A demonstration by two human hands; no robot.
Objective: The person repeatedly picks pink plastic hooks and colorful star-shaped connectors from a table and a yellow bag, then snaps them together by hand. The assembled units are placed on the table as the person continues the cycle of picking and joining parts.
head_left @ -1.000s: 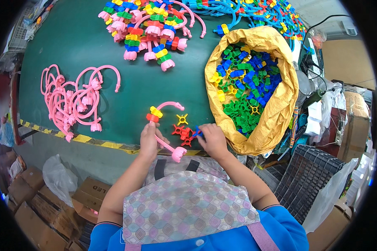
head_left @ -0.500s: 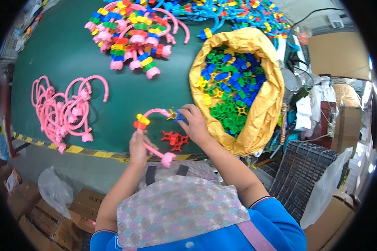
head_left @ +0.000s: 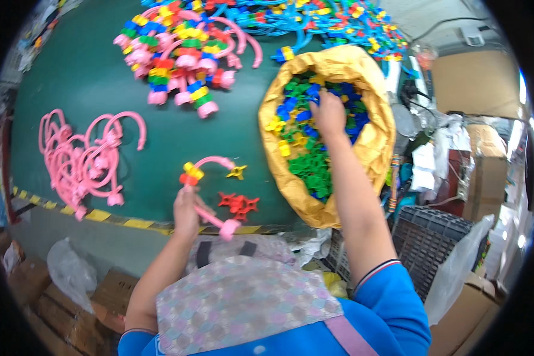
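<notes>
My left hand [head_left: 187, 209] is closed around a pink curved tube [head_left: 216, 159] with a flared knob at its lower end. A yellow ring piece [head_left: 193, 170] and a red ring piece [head_left: 188, 179] sit on the tube just above my fingers. A yellow pronged plastic piece [head_left: 237, 172] is at the tube's far tip. Over the open yellow sack [head_left: 268, 127], my right hand [head_left: 331, 114] reaches in among the blue plastic pieces [head_left: 356, 127]. Blue shows between its thumb and fingertips. Several red pronged pieces [head_left: 238, 204] lie on the green table beside my left hand.
Bare pink tubes [head_left: 89, 160] are heaped at the left. Farther back lie pink tubes threaded with coloured rings [head_left: 187, 59] and a pile of blue tubes [head_left: 291, 26]. Yellow-black tape [head_left: 137, 223] marks the near edge. A dark plastic crate [head_left: 427, 243] stands at the right.
My right hand has left the tube's tip, where it held a blue pronged piece, and moved right and away into the sack. My left hand keeps the pink tube.
</notes>
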